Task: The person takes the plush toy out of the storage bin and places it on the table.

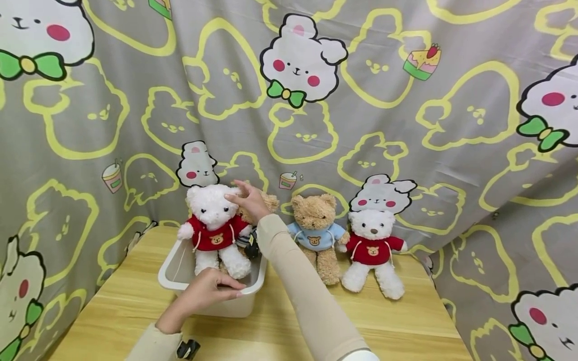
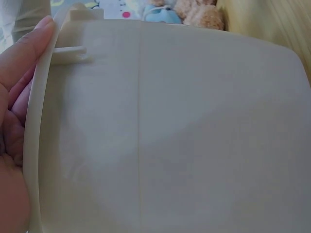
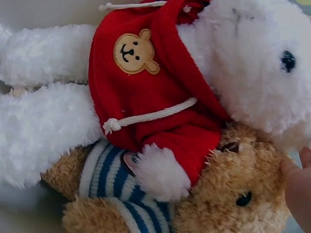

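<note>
A white teddy bear (image 1: 212, 208) in a red hoodie is propped upright in a pale plastic bin (image 1: 167, 273). My right hand (image 1: 250, 200) reaches over the bin and holds the bear at the side of its head, covering one ear. Behind it in the bin is a brown teddy bear (image 3: 233, 189) in a blue-and-white striped sweater, partly hidden. In the right wrist view my thumb lies at the brown bear's head. My left hand (image 1: 207, 291) grips the front rim of the bin, with the thumb (image 2: 29, 53) along the rim in the left wrist view.
On the wooden table (image 1: 280, 331), right of the bin, sit a brown teddy bear (image 1: 316, 220) in a light blue hoodie and another white bear (image 1: 372, 235) in a red hoodie. A patterned grey curtain (image 1: 244, 125) hangs behind and around the table.
</note>
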`<state>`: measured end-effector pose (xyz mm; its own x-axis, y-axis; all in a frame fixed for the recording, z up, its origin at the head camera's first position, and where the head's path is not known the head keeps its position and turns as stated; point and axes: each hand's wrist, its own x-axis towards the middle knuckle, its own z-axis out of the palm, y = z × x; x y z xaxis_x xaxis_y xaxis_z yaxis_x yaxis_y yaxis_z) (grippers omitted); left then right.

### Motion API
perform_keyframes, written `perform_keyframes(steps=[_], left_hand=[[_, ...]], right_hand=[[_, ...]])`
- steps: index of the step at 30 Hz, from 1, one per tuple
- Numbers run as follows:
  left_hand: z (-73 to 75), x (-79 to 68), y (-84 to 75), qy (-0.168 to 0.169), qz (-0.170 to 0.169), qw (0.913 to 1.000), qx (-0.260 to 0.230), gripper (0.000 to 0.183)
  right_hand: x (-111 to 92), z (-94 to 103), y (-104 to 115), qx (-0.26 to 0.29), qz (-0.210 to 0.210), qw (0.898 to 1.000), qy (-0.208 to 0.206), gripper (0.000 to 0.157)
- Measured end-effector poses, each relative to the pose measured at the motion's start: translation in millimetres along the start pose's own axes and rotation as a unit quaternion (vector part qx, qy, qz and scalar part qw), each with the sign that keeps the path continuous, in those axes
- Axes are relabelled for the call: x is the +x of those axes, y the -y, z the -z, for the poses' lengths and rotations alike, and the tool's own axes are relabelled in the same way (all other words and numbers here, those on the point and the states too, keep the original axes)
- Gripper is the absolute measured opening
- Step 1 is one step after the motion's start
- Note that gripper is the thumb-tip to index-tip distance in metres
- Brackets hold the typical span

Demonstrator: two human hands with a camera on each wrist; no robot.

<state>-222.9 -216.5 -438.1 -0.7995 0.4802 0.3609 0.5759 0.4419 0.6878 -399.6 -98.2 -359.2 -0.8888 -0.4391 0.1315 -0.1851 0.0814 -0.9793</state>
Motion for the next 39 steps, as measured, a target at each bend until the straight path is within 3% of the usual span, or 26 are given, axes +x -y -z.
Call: perform_keyframes(steps=[5, 11, 15, 25, 32, 39], left_hand=[[-1.9, 0.4, 0.0, -0.007, -0.03, 0.9995, -0.004, 0.012], [-4.4, -0.2, 3.1, -0.004, -0.028, 0.9996, -0.006, 0.011], [-4.4, -0.4, 5.1, -0.007, -0.025, 0.9997, -0.005, 0.01], [-4.2, -0.3, 4.8, -0.008, -0.021, 0.9997, 0.001, 0.01], [-3.7, 2.2, 2.7, -0.009, -0.039, 0.9991, 0.013, 0.009], [0.2, 1.2, 1.6, -0.014, -0.029, 0.9994, 0.013, 0.01]], right_hand=[[5.0, -7.8, -8.4, 0.009, -0.01, 1.0, -0.003, 0.061], [10.7, -16.8, -14.9, 0.012, -0.029, 0.999, -0.004, 0.065], [12.7, -24.0, -16.2, 0.019, -0.021, 1.0, -0.01, 0.066], [13.6, -40.1, -24.8, -0.006, -0.006, 0.999, -0.035, 0.06], [11.9, -47.7, -28.8, -0.087, -0.007, 0.996, -0.03, 0.063], [13.1, -52.4, -30.8, -0.079, 0.008, 0.995, -0.052, 0.058]])
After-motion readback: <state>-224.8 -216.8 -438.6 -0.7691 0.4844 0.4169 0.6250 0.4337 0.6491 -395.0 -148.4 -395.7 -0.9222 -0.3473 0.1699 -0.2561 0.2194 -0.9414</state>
